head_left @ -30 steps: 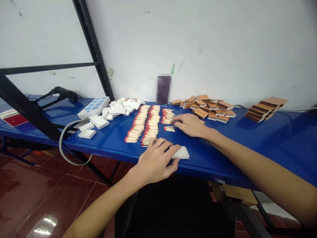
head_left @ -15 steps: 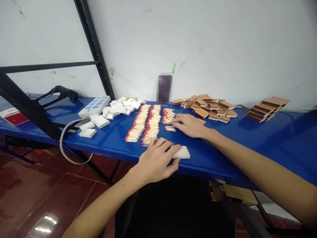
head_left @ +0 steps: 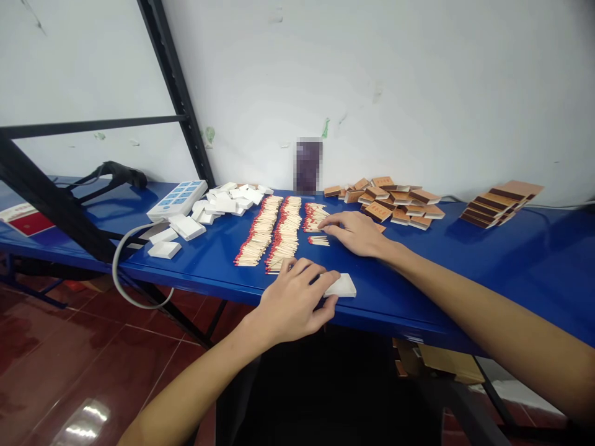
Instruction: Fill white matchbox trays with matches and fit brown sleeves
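Observation:
My left hand [head_left: 301,298] is closed around the left end of a small white matchbox tray [head_left: 343,285] at the table's front edge. My right hand [head_left: 356,233] lies above the right-hand pile of red-tipped matches [head_left: 315,217], its fingers stretched out and the fingertips at the ends of the matches. A small separate group of matches [head_left: 318,240] lies just in front of that pile. Two longer rows of matches, a left row [head_left: 258,232] and a middle row [head_left: 286,232], run from back to front on the left.
White trays [head_left: 223,204] are heaped at the back left beside a white power strip [head_left: 179,199] with a grey cable. Orange-brown matchbox sleeves [head_left: 385,198] are piled at the back right, with a leaning stack of matchboxes [head_left: 499,201] farther right. A black metal frame [head_left: 179,93] rises at the left.
My right hand has shifted slightly away from the small front group of matches, toward the pile behind it. My left hand and the tray have stayed in place.

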A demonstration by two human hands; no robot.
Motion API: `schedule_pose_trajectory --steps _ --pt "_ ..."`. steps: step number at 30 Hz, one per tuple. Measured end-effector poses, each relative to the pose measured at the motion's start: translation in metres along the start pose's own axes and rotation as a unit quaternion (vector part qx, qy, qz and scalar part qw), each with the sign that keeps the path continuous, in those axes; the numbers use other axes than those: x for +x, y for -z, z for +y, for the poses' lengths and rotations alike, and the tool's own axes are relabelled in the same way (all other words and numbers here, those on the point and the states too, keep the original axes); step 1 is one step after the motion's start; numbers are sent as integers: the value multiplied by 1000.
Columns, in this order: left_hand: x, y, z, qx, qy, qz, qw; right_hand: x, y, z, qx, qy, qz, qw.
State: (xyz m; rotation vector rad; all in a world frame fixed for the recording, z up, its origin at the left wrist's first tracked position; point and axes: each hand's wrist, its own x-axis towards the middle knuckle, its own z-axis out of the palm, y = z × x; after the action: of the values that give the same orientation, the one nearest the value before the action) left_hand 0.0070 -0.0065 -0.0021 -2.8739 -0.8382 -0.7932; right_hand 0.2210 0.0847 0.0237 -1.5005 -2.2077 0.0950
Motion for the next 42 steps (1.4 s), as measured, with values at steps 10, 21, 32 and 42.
schedule_pose_trajectory --steps 10,21,32,42 --pt "0 1 0 1 3 -3 1000 -1 -1 -3 9 7 -57 998" --pt "0 0 0 2 5 -9 1000 0 -3 0 33 33 -59 997" --pt "0 1 1 9 4 -8 1000 3 -4 3 49 11 -65 997" --pt "0 1 0 7 5 -10 1000 1 5 6 113 -5 -74 991"
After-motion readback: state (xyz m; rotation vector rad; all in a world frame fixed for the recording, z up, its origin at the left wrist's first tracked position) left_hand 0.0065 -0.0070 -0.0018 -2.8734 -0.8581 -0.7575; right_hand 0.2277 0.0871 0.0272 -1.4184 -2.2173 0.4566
